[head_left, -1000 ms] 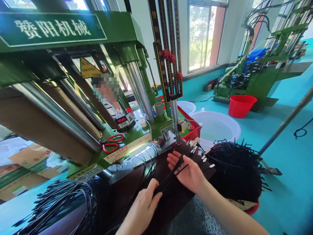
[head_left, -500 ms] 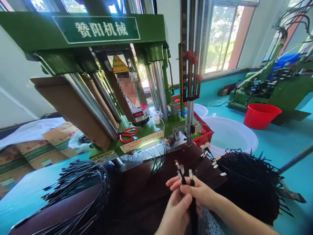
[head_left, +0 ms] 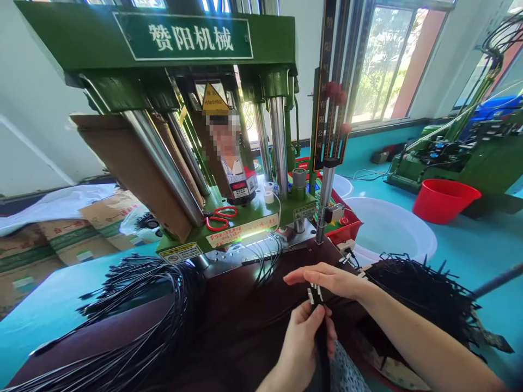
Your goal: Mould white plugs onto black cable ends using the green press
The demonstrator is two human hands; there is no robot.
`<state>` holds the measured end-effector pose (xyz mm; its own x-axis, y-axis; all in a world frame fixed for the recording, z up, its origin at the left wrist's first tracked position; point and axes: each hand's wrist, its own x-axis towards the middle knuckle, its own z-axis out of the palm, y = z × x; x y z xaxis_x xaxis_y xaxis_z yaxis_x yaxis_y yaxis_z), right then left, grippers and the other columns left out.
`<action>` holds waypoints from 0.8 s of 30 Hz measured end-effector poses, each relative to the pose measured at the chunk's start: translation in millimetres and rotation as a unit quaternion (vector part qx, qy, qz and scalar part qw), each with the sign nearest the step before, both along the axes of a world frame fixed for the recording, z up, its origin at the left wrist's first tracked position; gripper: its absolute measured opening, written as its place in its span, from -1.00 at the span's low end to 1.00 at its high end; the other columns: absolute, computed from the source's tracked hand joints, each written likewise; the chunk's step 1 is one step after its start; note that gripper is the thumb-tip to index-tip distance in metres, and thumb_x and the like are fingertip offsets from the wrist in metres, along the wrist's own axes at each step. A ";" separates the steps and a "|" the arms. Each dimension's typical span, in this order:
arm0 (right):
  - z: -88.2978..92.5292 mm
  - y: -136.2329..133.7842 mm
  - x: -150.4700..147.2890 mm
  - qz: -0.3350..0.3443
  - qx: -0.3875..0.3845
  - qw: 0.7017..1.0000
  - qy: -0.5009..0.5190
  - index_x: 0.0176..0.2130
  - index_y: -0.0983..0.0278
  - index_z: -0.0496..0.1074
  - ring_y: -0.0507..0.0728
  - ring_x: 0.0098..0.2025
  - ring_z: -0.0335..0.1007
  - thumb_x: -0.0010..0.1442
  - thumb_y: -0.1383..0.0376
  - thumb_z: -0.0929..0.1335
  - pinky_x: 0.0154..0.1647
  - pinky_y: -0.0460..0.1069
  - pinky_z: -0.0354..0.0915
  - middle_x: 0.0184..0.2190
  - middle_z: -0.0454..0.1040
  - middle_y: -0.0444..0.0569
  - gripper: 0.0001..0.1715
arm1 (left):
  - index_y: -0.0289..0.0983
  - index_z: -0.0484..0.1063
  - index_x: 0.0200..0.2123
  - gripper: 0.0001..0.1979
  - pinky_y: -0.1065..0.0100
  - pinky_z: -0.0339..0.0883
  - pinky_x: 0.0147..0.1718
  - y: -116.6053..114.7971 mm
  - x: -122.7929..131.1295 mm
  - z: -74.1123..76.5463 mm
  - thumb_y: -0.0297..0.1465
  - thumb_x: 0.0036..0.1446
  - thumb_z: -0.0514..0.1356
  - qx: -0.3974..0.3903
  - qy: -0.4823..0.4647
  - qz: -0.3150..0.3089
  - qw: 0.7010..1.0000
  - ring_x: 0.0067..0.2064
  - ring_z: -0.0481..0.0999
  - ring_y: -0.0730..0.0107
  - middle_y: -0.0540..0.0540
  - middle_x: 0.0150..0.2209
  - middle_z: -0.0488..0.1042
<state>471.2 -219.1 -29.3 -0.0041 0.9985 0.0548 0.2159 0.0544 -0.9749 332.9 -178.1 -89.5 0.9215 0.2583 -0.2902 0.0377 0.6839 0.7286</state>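
Currently, left hand (head_left: 301, 338) clasped, right hand (head_left: 329, 279) flat above

I set my clock on the hands, twelve at the top of my view. Toward nine, the dark tabletop (head_left: 239, 305) runs out to a black cable pile (head_left: 143, 272); at ten to eleven, the green machine (head_left: 267, 41) bounds its far edge. At three, a second pile (head_left: 420, 305) crowds my right forearm.

My left fingers are curled closed around a black cable bundle (head_left: 322, 354), its length trailing toward six and its white-tipped ends (head_left: 310, 296) poking past the thumb toward twelve. My right hand is open, fingers extended, gripping nothing that I can see, just over those tips; I cannot tell whether it touches them.

I count two hands, one held bundle, two piles, one pair of red-handled scissors (head_left: 223, 219) at ten and one red bucket (head_left: 443, 202) at two. The tips overlap too much to count.
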 end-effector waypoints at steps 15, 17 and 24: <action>-21.2 4.1 -7.3 0.015 -0.044 0.997 -0.058 0.15 0.29 0.16 0.15 0.08 0.21 0.27 0.13 0.14 0.08 0.08 0.15 0.07 0.30 0.05 -0.48 | -0.33 0.27 -0.43 -0.62 0.54 -0.02 -0.77 3.7 16.0 -4.5 -0.10 -0.05 0.17 0.048 -0.004 0.078 0.996 -0.72 0.14 0.68 0.10 -0.63 0.24; -23.3 12.1 0.5 0.018 -0.024 0.993 -0.112 0.19 0.26 0.07 0.13 0.13 0.14 0.28 0.15 0.12 0.10 0.05 0.12 0.14 0.20 0.02 -0.47 | -0.33 0.25 -0.46 -0.61 0.54 -0.09 -0.78 12.0 14.8 -4.9 -0.10 -0.10 0.21 0.033 0.010 0.082 0.996 -0.73 0.08 0.71 0.11 -0.64 0.21; -58.4 67.6 39.9 -0.201 -0.078 0.839 -0.500 0.05 0.44 0.23 0.25 0.09 0.15 0.08 0.57 0.13 0.08 0.16 0.06 0.01 0.29 0.24 -0.48 | -0.31 0.23 -0.44 -0.65 0.54 -0.21 -0.75 44.7 1.0 -7.9 -0.20 -0.16 0.28 0.004 0.031 0.133 0.991 -0.72 0.03 0.73 0.14 -0.66 0.21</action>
<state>511.1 -151.6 -87.6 0.3678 0.9252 0.0931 0.9004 -0.3294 -0.2841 334.0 -133.4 -97.4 0.8015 0.4914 -0.3409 -0.0981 0.6704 0.7355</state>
